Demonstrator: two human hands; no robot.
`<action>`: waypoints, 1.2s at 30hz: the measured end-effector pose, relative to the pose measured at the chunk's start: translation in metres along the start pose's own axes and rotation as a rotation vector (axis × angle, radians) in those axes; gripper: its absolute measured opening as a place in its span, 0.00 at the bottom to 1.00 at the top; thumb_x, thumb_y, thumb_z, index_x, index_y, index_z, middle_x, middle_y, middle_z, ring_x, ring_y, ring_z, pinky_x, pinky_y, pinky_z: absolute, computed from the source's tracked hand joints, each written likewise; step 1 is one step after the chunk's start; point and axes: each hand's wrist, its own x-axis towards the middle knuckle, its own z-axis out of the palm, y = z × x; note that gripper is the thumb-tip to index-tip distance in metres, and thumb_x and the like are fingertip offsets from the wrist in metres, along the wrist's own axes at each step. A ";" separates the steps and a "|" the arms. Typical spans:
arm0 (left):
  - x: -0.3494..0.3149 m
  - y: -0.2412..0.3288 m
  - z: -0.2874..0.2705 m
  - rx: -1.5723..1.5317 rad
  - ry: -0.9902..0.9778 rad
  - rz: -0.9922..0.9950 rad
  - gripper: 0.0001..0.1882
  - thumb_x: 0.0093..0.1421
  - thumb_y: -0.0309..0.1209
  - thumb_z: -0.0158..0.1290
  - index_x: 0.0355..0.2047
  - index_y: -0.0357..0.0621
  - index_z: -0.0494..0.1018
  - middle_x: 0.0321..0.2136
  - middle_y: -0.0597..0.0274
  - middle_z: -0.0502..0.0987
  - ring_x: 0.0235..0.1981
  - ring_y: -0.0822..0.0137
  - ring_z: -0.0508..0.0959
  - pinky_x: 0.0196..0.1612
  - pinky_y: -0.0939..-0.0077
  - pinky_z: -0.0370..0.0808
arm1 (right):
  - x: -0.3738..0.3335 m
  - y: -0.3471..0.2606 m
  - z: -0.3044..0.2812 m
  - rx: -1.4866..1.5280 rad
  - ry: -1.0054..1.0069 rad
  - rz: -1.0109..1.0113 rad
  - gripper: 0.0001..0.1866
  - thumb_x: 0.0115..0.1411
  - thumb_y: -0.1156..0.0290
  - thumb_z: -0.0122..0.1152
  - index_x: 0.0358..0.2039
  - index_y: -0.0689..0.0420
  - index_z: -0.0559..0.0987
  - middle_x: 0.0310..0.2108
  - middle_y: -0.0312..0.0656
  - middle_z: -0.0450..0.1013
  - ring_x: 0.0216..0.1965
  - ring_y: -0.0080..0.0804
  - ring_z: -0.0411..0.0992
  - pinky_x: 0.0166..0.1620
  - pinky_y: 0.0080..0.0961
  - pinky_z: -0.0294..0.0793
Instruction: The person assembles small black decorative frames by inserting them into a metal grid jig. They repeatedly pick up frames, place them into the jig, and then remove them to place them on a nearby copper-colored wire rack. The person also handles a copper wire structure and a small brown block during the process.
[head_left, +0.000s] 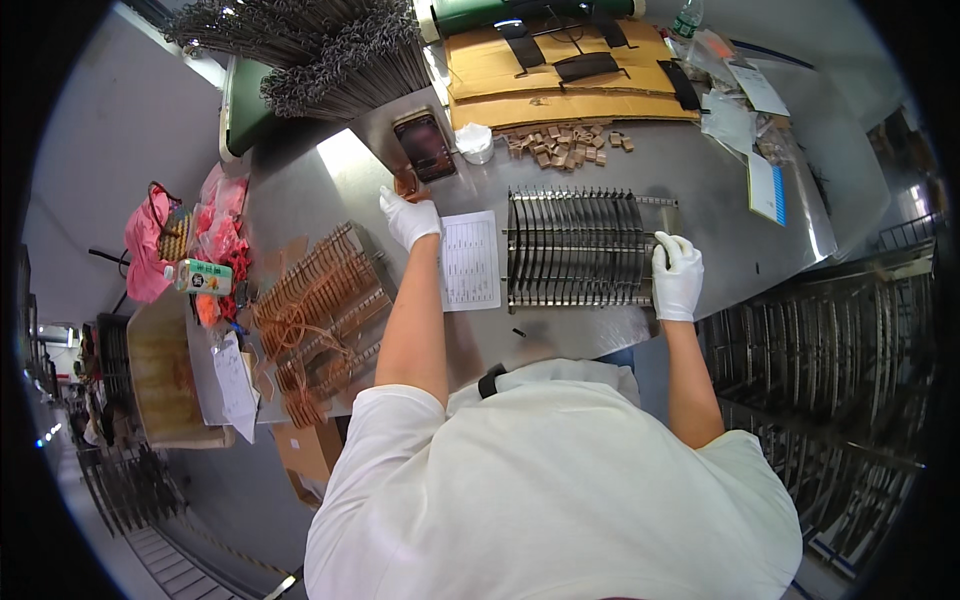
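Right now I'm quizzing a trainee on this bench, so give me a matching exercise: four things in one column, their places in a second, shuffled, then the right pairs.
Things:
1. metal rack
2. printed sheet
3. small wooden blocks
4. phone

Places:
A. scattered in front of the cardboard
B. flat between the two arms
C. gripped at its right end by the right hand
D. just beyond the left hand

Pairs: 1-C, 2-B, 3-A, 4-D
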 end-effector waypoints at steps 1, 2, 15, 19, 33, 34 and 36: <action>-0.002 -0.003 0.000 -0.021 0.017 0.003 0.44 0.56 0.34 0.63 0.71 0.41 0.57 0.65 0.45 0.66 0.62 0.46 0.73 0.64 0.58 0.72 | -0.001 0.001 0.000 0.003 -0.002 0.003 0.10 0.61 0.69 0.65 0.43 0.49 0.87 0.44 0.41 0.81 0.45 0.44 0.76 0.52 0.40 0.77; -0.002 -0.005 0.000 -0.041 0.034 0.006 0.42 0.58 0.33 0.62 0.71 0.41 0.57 0.64 0.45 0.67 0.61 0.45 0.74 0.63 0.58 0.72 | -0.001 0.001 0.000 0.007 -0.003 0.005 0.10 0.61 0.69 0.65 0.43 0.49 0.87 0.44 0.40 0.81 0.45 0.44 0.76 0.52 0.40 0.77; 0.028 0.001 0.006 -0.009 0.133 -0.182 0.38 0.62 0.30 0.59 0.72 0.48 0.59 0.63 0.56 0.70 0.57 0.50 0.78 0.59 0.57 0.76 | -0.002 0.006 0.004 -0.001 0.001 -0.012 0.11 0.61 0.69 0.65 0.44 0.48 0.87 0.45 0.40 0.80 0.44 0.44 0.76 0.51 0.40 0.77; 0.034 0.005 0.010 0.010 0.120 -0.201 0.40 0.61 0.32 0.60 0.73 0.49 0.57 0.63 0.56 0.69 0.57 0.50 0.79 0.59 0.57 0.77 | -0.002 0.007 0.005 -0.008 0.008 -0.019 0.11 0.60 0.69 0.65 0.43 0.48 0.87 0.45 0.40 0.80 0.44 0.44 0.76 0.51 0.40 0.77; 0.052 0.000 0.012 0.045 0.069 -0.122 0.49 0.53 0.34 0.65 0.73 0.45 0.55 0.63 0.52 0.69 0.61 0.48 0.73 0.61 0.56 0.76 | -0.001 0.003 0.003 -0.012 -0.001 -0.008 0.11 0.61 0.70 0.65 0.44 0.47 0.87 0.45 0.39 0.80 0.45 0.44 0.76 0.51 0.40 0.77; 0.052 0.005 0.007 0.067 0.053 -0.131 0.50 0.52 0.35 0.67 0.73 0.45 0.55 0.63 0.52 0.69 0.61 0.49 0.73 0.61 0.56 0.76 | -0.002 0.003 0.003 -0.011 -0.012 0.002 0.11 0.61 0.70 0.65 0.45 0.47 0.87 0.45 0.40 0.80 0.45 0.44 0.75 0.52 0.40 0.76; 0.052 0.009 0.005 0.097 0.024 -0.161 0.52 0.51 0.38 0.69 0.73 0.45 0.56 0.63 0.53 0.69 0.62 0.49 0.72 0.61 0.57 0.76 | -0.002 0.004 0.003 -0.012 -0.011 0.002 0.11 0.61 0.70 0.65 0.45 0.47 0.87 0.45 0.41 0.80 0.45 0.44 0.75 0.52 0.40 0.77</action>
